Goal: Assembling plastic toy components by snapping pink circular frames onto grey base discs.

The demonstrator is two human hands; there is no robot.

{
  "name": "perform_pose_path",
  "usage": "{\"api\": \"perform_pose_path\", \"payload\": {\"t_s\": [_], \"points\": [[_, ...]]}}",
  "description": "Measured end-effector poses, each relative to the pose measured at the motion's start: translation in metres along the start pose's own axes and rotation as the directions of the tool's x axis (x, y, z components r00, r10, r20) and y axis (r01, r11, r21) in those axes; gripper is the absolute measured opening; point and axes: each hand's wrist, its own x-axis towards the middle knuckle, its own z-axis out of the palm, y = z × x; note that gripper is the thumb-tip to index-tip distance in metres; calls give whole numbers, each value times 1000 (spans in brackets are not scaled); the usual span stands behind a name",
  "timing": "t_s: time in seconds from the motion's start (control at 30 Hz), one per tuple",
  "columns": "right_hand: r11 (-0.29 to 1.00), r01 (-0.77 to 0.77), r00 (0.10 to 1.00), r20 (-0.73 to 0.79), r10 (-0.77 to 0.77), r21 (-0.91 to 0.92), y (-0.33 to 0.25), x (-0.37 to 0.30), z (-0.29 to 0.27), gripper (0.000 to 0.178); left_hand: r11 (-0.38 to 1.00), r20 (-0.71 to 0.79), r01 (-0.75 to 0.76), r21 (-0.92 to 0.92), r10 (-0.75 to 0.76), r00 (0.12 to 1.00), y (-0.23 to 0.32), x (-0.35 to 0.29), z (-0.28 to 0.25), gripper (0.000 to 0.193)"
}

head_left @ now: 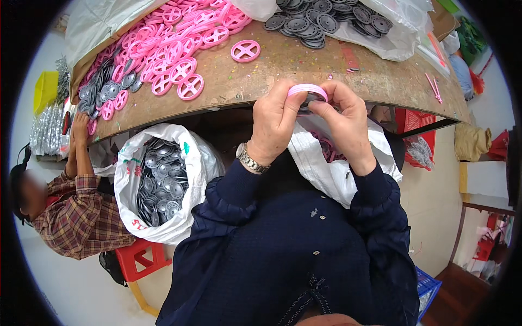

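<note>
Both my hands grip one small wheel just off the table's near edge; it has a pink rim with a dark grey disc inside. My left hand pinches its left side, with a metal watch on that wrist. On the other side, my right hand holds the rim, its thumb against the grey disc. Beyond them on the table lies a single pink spoked ring. A large heap of pink rings spreads to the left, and a pile of dark grey discs sits at the back.
A white sack of grey discs stands left of me. An open white sack with pink pieces is below my hands. At far left, a co-worker in a plaid shirt reaches to the wooden table. A red crate is at right.
</note>
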Motion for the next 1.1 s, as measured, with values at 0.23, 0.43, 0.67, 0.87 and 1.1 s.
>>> {"api": "perform_pose_path", "payload": {"t_s": [0.23,0.43,0.67,0.87,1.1], "points": [[961,-164,985,90,147,221,18,5,-7,11,959,174,261,-115,-239,955,2,4,-4,20],[949,-178,980,132,147,261,22,7,-7,11,856,294,397,-331,-306,905,-1,-4,-7,26],[988,-111,987,128,97,111,16,3,-8,12,941,211,256,-223,-209,955,-1,-8,-5,20],[984,-138,987,102,126,116,13,-4,-4,18,923,201,271,-274,-221,954,-3,-11,-3,24],[998,-60,997,59,59,23,8,-11,-11,22,947,281,269,-177,-213,936,6,-7,-3,27]]}}
